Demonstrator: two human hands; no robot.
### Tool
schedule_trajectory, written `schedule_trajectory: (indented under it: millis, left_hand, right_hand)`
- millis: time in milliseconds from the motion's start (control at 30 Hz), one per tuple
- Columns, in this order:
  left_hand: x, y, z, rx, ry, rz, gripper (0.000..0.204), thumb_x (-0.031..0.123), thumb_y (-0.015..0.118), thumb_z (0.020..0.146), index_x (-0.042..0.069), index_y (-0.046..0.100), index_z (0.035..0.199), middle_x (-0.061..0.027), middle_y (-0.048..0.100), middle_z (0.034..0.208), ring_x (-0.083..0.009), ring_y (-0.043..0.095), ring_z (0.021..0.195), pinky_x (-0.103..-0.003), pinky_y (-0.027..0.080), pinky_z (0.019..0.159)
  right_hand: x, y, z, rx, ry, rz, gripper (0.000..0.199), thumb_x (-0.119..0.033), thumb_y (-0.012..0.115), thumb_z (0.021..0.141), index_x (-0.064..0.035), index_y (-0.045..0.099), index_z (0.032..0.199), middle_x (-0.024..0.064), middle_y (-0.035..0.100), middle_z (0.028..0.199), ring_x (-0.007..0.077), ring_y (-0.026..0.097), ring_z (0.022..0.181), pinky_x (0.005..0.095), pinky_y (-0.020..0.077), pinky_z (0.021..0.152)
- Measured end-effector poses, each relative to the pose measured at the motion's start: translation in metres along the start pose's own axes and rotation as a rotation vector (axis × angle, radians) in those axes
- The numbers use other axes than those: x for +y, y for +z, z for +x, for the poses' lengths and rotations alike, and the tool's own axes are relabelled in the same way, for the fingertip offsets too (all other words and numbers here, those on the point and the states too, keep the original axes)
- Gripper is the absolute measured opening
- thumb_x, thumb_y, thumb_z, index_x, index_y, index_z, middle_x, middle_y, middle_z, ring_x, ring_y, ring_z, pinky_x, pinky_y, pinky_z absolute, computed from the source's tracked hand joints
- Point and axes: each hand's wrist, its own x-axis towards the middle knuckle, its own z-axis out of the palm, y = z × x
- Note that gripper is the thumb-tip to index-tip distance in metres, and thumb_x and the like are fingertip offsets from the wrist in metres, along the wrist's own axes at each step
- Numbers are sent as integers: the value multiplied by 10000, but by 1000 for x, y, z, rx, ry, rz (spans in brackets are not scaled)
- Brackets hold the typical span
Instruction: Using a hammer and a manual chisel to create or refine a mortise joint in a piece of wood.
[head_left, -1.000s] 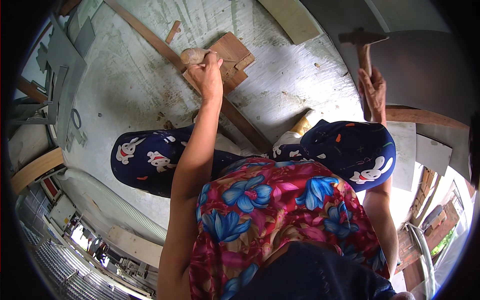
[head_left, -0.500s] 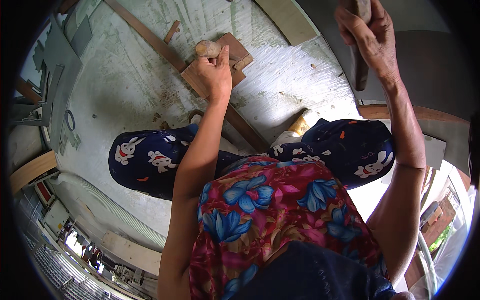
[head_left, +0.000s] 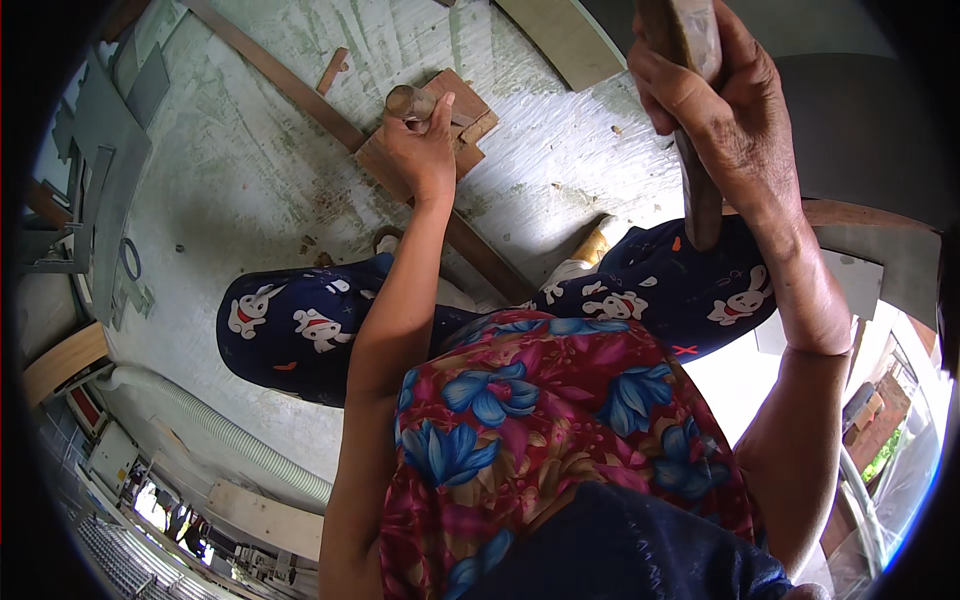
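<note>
Leftmost, the left hand reaches forward at full arm's length, its fingers curled around a short round wooden peg that stands on a flat square wooden block lying on the pale floor. To the right, the right hand is raised, fingers clamped on a dark wooden handle; its head is out of view.

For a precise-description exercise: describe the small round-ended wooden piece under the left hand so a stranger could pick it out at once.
Start at the pale concrete floor and the long dark wooden strip crossing it. Beside that strip lies a flat brown wooden block. On it, pinched by the left hand, sits the wooden peg: the only rounded piece among flat offcuts.
</note>
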Motion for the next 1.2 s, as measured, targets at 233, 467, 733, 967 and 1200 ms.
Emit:
schedule_trajectory:
  millis: [233, 467, 733, 967, 1200]
  left_hand:
    - [7, 6, -3, -41, -1, 71, 213, 107, 770, 806, -11, 602, 859, -31, 654, 806, -65, 551, 682, -231, 477, 653]
    - [0, 6, -4, -105, 25, 188, 229, 87, 772, 795, -17, 586, 882, -54, 651, 812, -93, 579, 719, -258, 487, 688]
    - [-1, 6, 2, -207, 80, 387, 400, 179, 829, 713, -33, 563, 924, -174, 645, 846, -313, 643, 779, -372, 508, 720]
    - [-7, 5, 1, -269, 207, 437, 417, 186, 808, 724, -18, 570, 998, -180, 652, 882, -341, 652, 810, -414, 511, 741]
    - [-13, 6, 2, -313, 229, 417, 387, 123, 777, 728, -17, 581, 1031, -178, 662, 910, -320, 667, 838, -390, 523, 726]
  right_hand:
    - [9, 0, -4, -70, 106, 4, 244, -82, 644, 871, -36, 503, 1064, -24, 537, 750, 44, 504, 609, 195, 423, 534]
    - [20, 1, 3, -99, 27, -12, 241, -35, 648, 867, -22, 504, 1059, -30, 522, 845, 37, 485, 730, 194, 412, 614]
    - [23, 11, 19, -230, -222, -538, 347, -195, 640, 884, 55, 545, 1106, 176, 636, 775, 229, 632, 710, 353, 492, 626]
    - [41, 34, 33, -293, -250, -700, 452, -336, 635, 890, 19, 557, 1157, 204, 670, 794, 307, 682, 743, 388, 536, 675]
    - [54, 39, 41, -405, -192, -727, 503, -443, 581, 904, 20, 565, 1102, 207, 657, 781, 346, 674, 736, 406, 533, 650]
